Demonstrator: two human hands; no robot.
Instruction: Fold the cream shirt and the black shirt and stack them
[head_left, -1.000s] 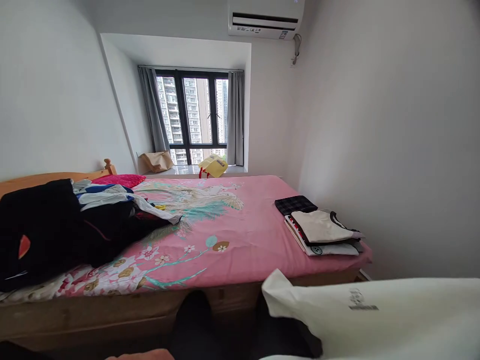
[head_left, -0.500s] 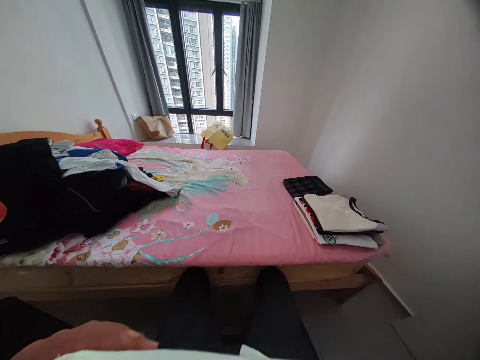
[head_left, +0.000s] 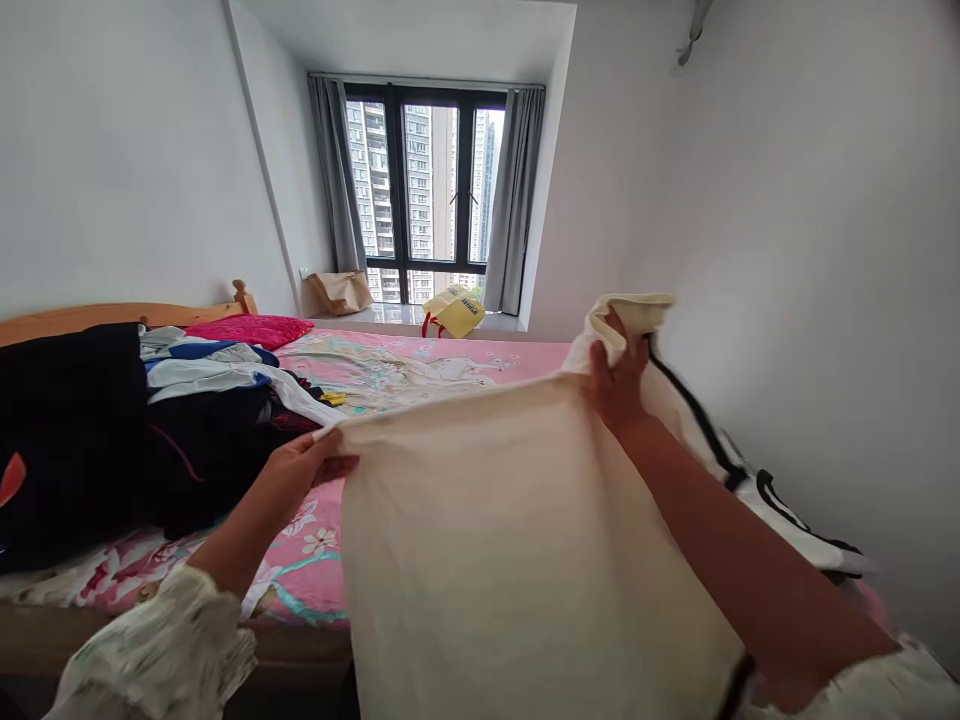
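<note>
Presently I log left hand and right hand, fingers of both clamped on the cream garment, which hangs between and below them; black clothes lie left of the left fingers.

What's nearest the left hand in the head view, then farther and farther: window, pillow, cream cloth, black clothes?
1. Cream cloth: held in the left hand.
2. Black clothes: just left.
3. Pillow: behind those.
4. Window: far back.

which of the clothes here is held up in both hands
The cream garment, stretched between the left hand and the right hand; the heaped clothes at left and the clothes at far right lie on the bed.
</note>
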